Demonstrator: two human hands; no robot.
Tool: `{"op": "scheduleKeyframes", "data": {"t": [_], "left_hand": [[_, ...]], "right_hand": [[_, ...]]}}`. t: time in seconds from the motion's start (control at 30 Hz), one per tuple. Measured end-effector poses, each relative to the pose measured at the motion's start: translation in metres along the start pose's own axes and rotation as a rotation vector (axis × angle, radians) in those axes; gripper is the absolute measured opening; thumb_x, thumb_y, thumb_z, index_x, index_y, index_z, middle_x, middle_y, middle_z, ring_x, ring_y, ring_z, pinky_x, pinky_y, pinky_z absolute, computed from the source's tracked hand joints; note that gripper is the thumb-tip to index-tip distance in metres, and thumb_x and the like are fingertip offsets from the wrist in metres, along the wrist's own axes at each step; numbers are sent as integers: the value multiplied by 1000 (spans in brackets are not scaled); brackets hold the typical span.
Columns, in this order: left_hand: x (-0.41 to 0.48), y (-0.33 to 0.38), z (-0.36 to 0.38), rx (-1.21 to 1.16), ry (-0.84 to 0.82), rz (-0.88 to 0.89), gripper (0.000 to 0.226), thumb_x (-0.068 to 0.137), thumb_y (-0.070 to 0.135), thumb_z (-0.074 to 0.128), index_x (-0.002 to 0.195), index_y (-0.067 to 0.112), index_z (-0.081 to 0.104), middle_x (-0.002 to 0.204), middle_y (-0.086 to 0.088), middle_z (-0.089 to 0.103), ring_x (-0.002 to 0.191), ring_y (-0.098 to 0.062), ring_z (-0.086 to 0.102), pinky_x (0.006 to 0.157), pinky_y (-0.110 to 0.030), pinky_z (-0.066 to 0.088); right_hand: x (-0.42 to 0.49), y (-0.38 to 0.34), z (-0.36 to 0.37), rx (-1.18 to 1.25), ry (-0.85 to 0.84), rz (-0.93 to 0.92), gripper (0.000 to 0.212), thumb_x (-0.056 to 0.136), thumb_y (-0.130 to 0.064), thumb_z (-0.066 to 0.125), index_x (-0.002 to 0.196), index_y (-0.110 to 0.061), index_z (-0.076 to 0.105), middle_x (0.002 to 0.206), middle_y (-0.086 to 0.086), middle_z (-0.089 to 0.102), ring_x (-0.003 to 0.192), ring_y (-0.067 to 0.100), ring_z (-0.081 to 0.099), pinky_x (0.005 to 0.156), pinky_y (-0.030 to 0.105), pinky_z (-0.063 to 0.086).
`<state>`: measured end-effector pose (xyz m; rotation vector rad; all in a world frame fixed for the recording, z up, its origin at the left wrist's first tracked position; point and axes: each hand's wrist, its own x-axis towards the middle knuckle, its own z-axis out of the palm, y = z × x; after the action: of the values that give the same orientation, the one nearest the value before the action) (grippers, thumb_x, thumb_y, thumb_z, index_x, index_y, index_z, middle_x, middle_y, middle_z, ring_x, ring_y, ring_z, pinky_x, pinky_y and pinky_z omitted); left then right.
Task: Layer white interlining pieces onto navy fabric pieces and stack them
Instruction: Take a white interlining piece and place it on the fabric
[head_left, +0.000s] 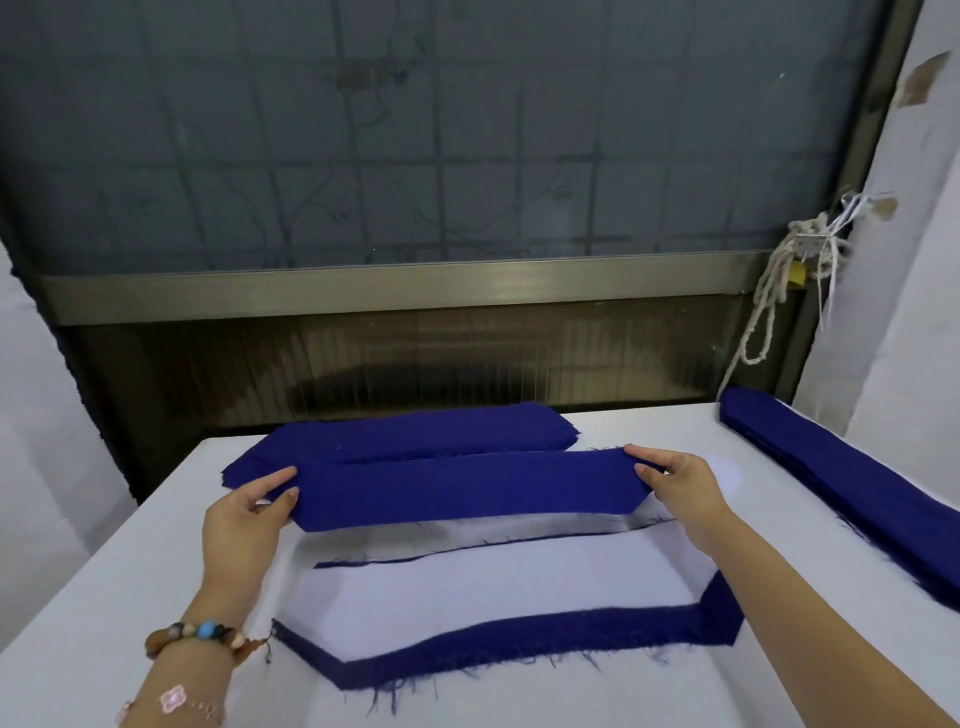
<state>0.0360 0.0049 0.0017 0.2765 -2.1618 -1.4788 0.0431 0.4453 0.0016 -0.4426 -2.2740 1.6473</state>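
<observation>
Navy strip (467, 488), long axis left-right, is pinched at its ends by my left hand (249, 514) and right hand (680, 483), above the white interlining (498, 577).

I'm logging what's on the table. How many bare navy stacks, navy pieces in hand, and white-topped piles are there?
Navy stacks: 2, the far stack and the right stack
Navy piece held by left hand and right hand: 1
White-topped pile: 1
Total: 4
</observation>
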Motion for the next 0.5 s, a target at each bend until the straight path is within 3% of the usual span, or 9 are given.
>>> {"op": "scheduleKeyframes", "data": {"t": [0.17,0.3,0.43,0.5], "left_hand": [[-24,5,-9,-5,-21,-9,31,94,11,61,124,16,67,99,-4,64,85,-15,62,78,-33,52],[-43,3,-15,-19,-41,-29,31,94,10,61,124,16,67,96,-2,64,84,-12,62,72,-29,48],[-60,-4,-19,-23,-50,-76,29,95,10,61,122,18,68,83,7,61,78,-11,58,69,-34,51],[-68,-6,-21,14,-51,-54,27,94,12,62,119,19,70,79,5,61,74,-14,56,63,-24,49]], "right_hand": [[-19,7,-15,-48,43,-74,30,97,-7,52,120,-18,66,115,-3,58,91,10,56,63,13,47],[-32,12,-24,-126,37,-102,31,97,-7,52,121,-18,67,119,1,61,94,12,56,72,17,47],[-46,18,-30,-170,64,-138,32,97,-3,50,118,-17,69,118,2,65,92,12,56,80,21,47],[-51,20,-33,-184,75,-151,32,97,-2,50,117,-18,69,118,2,65,91,11,56,82,22,48]]}}
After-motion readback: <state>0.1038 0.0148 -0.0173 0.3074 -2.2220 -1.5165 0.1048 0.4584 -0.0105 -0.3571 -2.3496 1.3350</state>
